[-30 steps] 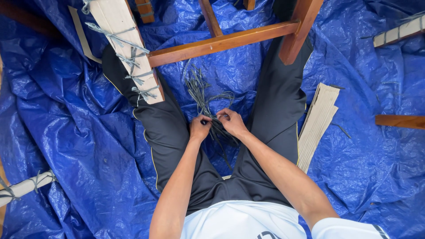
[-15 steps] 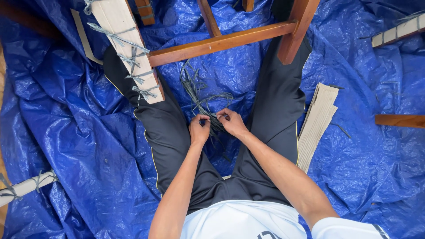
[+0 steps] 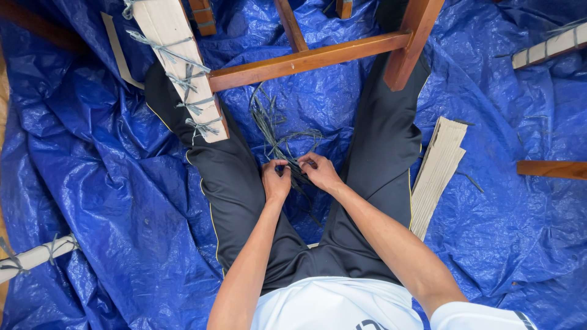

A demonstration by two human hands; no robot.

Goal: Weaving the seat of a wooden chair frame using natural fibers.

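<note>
Head view. A person is seen from above, seated on a blue tarp [image 3: 92,183] with legs spread in dark trousers. Both hands are held together between the knees. The left hand [image 3: 276,182] is closed, with fingers curled around a bundle of dark strands [image 3: 278,131]. The right hand [image 3: 319,172] is likewise pinched shut on the same bundle, just beside the left; the two are touching or nearly so. How many strands are gripped by each hand cannot be told.

The strands are fanned away from the hands across the tarp, toward a wooden frame [image 3: 306,60] that is laid over the legs. Some are looped loosely and none is seen attached to the frame's rails.

A pale plank [image 3: 177,61] is laid across the left thigh; several grey ties are knotted along it. A stack of pale slats [image 3: 437,171] is set just beside the right leg, untied. Another pale piece with ties is noted at the lower left edge [image 3: 33,256], and one more at the upper right [image 3: 550,46].

Assessment: binding on the plank appears done. The strands are judged to be under sorting or separation only. The slats appear untouched, so much of the work is judged to remain.
</note>
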